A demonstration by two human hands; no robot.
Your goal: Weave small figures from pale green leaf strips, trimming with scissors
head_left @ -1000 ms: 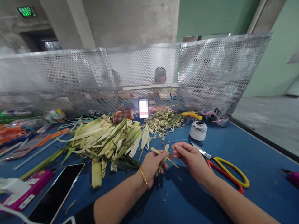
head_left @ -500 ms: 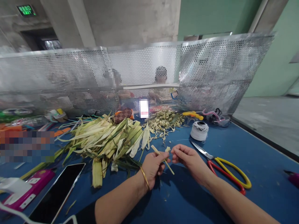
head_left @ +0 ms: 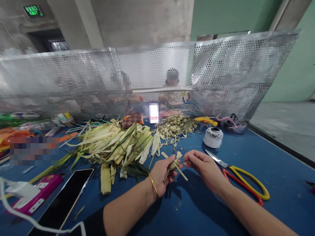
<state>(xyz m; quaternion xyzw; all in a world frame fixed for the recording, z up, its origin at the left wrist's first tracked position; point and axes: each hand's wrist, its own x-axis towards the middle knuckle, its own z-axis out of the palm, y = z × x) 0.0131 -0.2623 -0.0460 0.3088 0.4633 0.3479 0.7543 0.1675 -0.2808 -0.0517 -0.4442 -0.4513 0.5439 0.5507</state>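
My left hand, with a gold bangle at its wrist, is closed on a small braided corn husk piece. Husk strips stick out of it to both sides. Just to the right, my right hand pinches with thumb and forefinger. A fine thread appears to run from the braid to those fingertips. Behind my right hand stands a spool of white thread. Beside my right forearm lie scissors with red and yellow handles, blades apart. A pile of corn husks spreads beyond my left hand.
Curled husk braids are heaped at the back, near yellow-handled snips. On the left are a phone and a magenta power strip with a white cable. A perforated metal screen closes off the back; people sit behind it.
My left hand has turned, so more of the braided husk shows between its fingers. My right hand has drawn slightly away from it. The whole view has shifted a little.
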